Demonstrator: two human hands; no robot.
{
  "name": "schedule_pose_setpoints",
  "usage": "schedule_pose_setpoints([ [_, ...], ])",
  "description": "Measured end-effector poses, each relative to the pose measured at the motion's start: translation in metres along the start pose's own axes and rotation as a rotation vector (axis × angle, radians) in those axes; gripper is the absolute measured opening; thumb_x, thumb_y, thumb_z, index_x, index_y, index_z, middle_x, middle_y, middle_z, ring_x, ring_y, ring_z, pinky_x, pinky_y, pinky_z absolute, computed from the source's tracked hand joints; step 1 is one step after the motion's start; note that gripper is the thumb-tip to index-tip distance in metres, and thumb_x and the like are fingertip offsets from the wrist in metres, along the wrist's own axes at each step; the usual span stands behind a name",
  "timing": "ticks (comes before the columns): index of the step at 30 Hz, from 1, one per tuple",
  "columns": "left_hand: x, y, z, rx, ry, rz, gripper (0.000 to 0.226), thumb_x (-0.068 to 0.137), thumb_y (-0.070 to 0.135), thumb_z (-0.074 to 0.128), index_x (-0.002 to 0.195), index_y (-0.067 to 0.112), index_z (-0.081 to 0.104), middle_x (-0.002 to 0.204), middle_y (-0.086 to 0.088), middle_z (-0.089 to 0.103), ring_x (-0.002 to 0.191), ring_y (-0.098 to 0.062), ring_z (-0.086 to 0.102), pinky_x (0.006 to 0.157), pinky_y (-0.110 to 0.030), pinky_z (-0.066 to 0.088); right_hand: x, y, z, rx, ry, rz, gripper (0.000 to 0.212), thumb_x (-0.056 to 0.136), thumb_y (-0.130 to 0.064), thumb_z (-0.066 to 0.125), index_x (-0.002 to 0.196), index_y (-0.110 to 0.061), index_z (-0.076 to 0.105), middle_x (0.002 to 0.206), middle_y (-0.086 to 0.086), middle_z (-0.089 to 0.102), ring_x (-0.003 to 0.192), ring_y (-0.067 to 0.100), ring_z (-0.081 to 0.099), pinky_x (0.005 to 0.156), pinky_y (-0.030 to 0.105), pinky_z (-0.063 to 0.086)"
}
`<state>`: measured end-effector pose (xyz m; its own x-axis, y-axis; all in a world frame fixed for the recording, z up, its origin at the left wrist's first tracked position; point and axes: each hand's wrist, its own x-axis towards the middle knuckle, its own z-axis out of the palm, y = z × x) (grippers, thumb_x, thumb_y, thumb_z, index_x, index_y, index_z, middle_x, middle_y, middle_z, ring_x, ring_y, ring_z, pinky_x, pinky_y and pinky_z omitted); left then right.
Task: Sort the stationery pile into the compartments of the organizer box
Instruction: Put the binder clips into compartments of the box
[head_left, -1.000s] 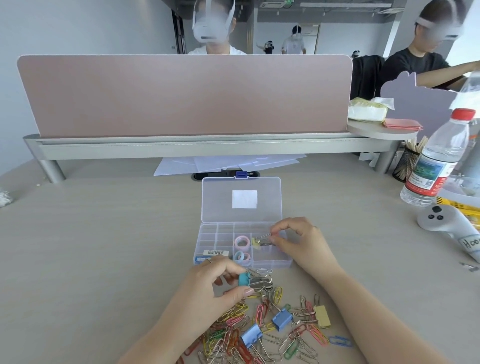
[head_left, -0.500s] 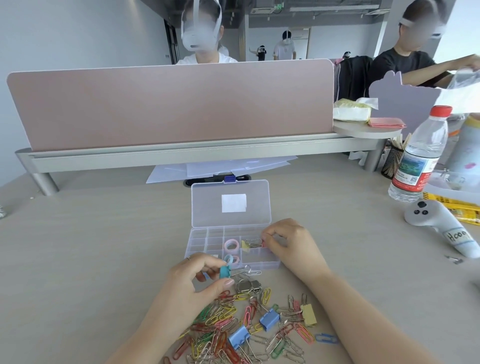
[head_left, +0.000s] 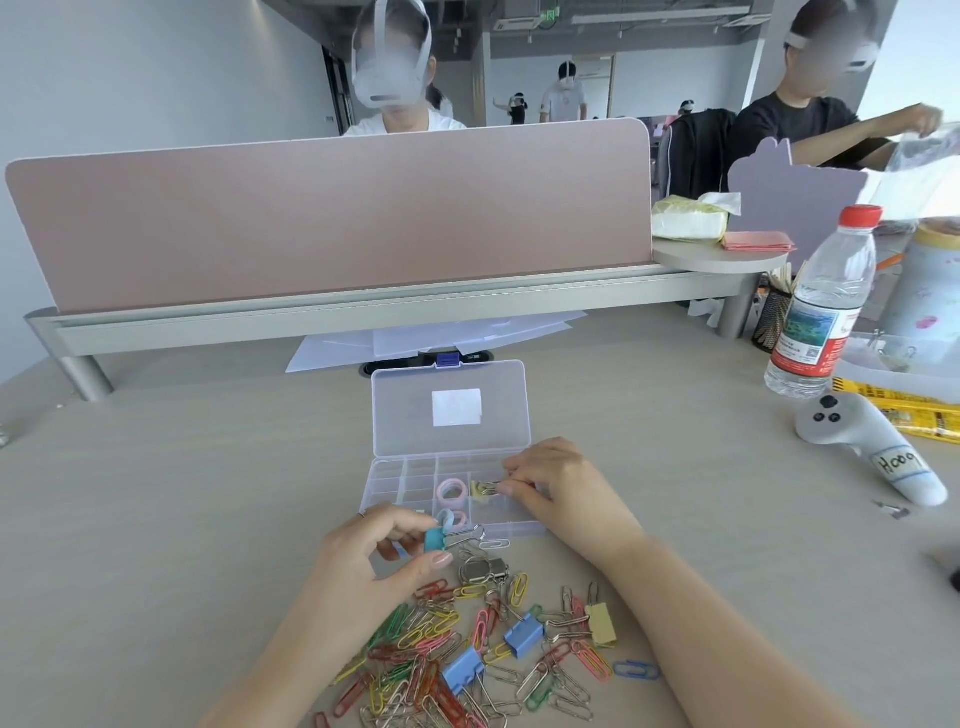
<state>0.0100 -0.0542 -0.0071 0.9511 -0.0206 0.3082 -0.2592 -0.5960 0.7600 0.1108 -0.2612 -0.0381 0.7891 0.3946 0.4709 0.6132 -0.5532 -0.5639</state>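
Teal clip (head_left: 435, 539) left — (yellow clip (head_left: 480, 490) right)

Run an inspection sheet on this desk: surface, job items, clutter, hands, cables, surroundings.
Surface: pale wood-look desk; stationery pile of paper clips and binder clips at the near edge.
Job's things: organizer box open, lid tilted back; pink rolls in its middle compartments.
Clutter: water bottle, grey controller, loose papers under the divider.
Grippers: left hand pinches teal binder clip above the pile; right hand pinches yellow binder clip by its wire handles, over the box.
Cables: nothing seen.
Surroundings: pink divider; people in headsets behind it.
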Motion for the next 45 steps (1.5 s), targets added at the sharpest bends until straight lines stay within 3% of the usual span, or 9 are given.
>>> schedule_pose_setpoints([
  [6,0.026,0.004,-0.006,0.026,0.015,0.028,0.023,0.069,0.02,0.075,0.078,0.038,0.064,0.084,0.028,0.064,0.073,0.004,0.057,0.064,-0.009,0.044,-0.003,0.004,-0.002,0.077,0.077,0.081,0.025,0.089,-0.028,0.053,0.078,-0.009,0.067,0.079,0.006,0.069,0.084,0.018,0.055,0.082,0.021,0.039],
  [9,0.052,0.002,-0.007,0.05,0.03,0.038,0.016,0.071,0.019,0.075,0.078,0.031,0.066,0.071,0.008,0.067,0.069,0.001,0.056,0.061,-0.01,0.043,-0.003,0.004,0.0,0.023,0.052,0.066,0.026,0.087,-0.022,0.061,0.075,0.001,0.066,0.08,0.015,0.069,0.085,0.017,0.053,0.083,0.004,0.032],
  [13,0.083,-0.005,-0.003,0.128,-0.004,0.031,0.012,0.073,0.02,0.074,0.083,0.024,0.067,0.079,0.007,0.068,0.068,-0.001,0.058,0.061,-0.007,0.042,0.0,0.006,0.002,0.036,0.056,0.084,0.016,0.077,-0.019,0.072,0.07,-0.005,0.072,0.097,0.008,0.07,0.096,0.007,0.048,0.083,-0.004,0.026],
  [18,0.104,-0.018,0.012,0.292,-0.089,0.024,0.012,0.074,0.022,0.072,0.085,0.02,0.067,0.083,0.003,0.065,0.076,-0.014,0.059,0.073,-0.032,0.049,0.003,0.008,0.003,0.067,0.069,0.1,0.01,0.073,-0.019,0.076,0.068,-0.011,0.072,0.087,0.004,0.071,0.092,0.01,0.053,0.081,0.001,0.03],
  [25,0.114,-0.026,0.023,0.47,-0.139,0.14,0.017,0.077,0.024,0.07,0.093,0.018,0.068,0.09,0.002,0.064,0.093,-0.017,0.052,0.073,-0.028,0.039,0.003,0.012,0.005,0.161,0.067,0.217,0.02,0.071,-0.026,0.077,0.085,-0.027,0.063,0.094,-0.004,0.062,0.095,-0.003,0.049,0.073,0.006,0.039],
  [34,0.105,-0.036,0.016,0.507,-0.171,0.197,0.014,0.082,0.032,0.063,0.09,0.024,0.072,0.098,0.003,0.062,0.097,-0.019,0.049,0.082,-0.032,0.041,0.003,0.011,0.003,0.175,0.062,0.244,0.02,0.07,-0.03,0.076,0.086,-0.029,0.064,0.098,-0.005,0.061,0.092,0.002,0.052,0.075,0.01,0.043],
  [39,0.096,-0.038,0.013,0.601,-0.194,0.206,0.038,0.081,0.048,0.044,0.096,0.025,0.071,0.11,0.0,0.06,0.104,-0.025,0.048,0.085,-0.035,0.04,0.001,0.007,0.0,0.163,0.049,0.261,0.019,0.071,-0.03,0.076,0.086,-0.029,0.065,0.099,-0.003,0.061,0.09,0.012,0.056,0.078,0.022,0.048],
  [41,0.091,-0.031,0.012,0.586,-0.174,0.195,0.042,0.081,0.051,0.042,0.098,0.024,0.07,0.114,0.0,0.058,0.107,-0.025,0.047,0.088,-0.036,0.039,0.001,0.002,-0.002,0.186,0.067,0.29,0.017,0.072,-0.028,0.075,0.086,-0.03,0.065,0.099,-0.004,0.061,0.084,0.014,0.057,0.074,0.015,0.047],
  [45,0.053,-0.008,0.011,0.286,-0.107,0.2,0.016,0.08,0.037,0.063,0.093,0.03,0.067,0.106,0.009,0.057,0.108,-0.011,0.046,0.088,-0.024,0.036,-0.006,-0.006,-0.008,0.223,0.156,0.343,0.014,0.074,-0.024,0.074,0.085,-0.028,0.067,0.1,-0.007,0.065,0.078,0.011,0.058,0.07,0.006,0.04],
])
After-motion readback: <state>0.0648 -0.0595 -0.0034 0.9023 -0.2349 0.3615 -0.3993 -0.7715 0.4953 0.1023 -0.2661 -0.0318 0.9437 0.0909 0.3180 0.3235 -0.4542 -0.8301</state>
